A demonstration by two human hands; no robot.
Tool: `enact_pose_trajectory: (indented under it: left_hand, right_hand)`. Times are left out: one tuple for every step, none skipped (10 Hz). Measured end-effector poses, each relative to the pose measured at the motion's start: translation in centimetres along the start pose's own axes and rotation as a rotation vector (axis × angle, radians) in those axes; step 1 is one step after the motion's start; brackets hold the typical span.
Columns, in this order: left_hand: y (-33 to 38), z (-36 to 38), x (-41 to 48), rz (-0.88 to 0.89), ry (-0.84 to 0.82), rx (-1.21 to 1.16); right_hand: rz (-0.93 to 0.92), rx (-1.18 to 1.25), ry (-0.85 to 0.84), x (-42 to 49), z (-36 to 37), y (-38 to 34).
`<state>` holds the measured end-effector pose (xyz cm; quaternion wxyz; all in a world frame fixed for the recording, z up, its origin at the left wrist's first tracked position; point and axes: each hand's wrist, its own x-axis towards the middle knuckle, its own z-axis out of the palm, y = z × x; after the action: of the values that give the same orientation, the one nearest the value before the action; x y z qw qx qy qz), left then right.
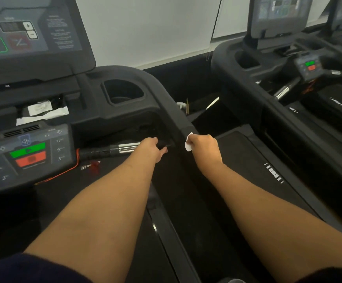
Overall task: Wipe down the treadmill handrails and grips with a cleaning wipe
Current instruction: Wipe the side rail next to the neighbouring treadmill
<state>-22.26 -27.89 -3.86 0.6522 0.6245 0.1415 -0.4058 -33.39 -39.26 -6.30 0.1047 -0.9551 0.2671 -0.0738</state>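
Note:
A black right handrail (pixel 172 111) runs from the treadmill console down toward me. My right hand (pixel 203 147) is closed around a crumpled white wipe (pixel 188 144) and presses it against the rail's outer side. My left hand (pixel 153 147) is wrapped around the end of the horizontal grip bar, whose chrome sensor section (pixel 126 147) and black foam part (pixel 96 154) stick out to its left. The fingertips of both hands are partly hidden by the rail.
A control panel (pixel 28 154) with green and red buttons sits at left, with a red safety cord beside it. A cup holder (pixel 123 91) and white papers (pixel 43 111) lie on the console. A second treadmill (pixel 288 82) stands close on the right.

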Motion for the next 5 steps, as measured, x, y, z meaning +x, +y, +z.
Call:
enact_pose_trajectory:
  left_hand:
    - [-0.3,0.0,1.8,-0.113,-0.022,-0.318]
    - [-0.2,-0.7,3.7,-0.224,0.116,-0.464]
    - [-0.2,-0.6,3.6,-0.25,0.146,-0.511]
    - [-0.5,0.3,2.5,-0.131,0.159,-0.324]
    - [-2.6,1.5,4.7,-0.073,0.18,-0.217]
  right_hand:
    - [0.024,0.053,0.048,1.4,0.0,-0.4]
    - [0.081,0.154,0.085,1.6,0.2,-0.1]
    - [0.129,0.205,0.075,-0.3,-0.1,0.8]
    - [0.129,0.204,0.041,-2.7,-0.4,2.1]
    - [0.128,0.174,0.023,-4.8,-0.7,3.2]
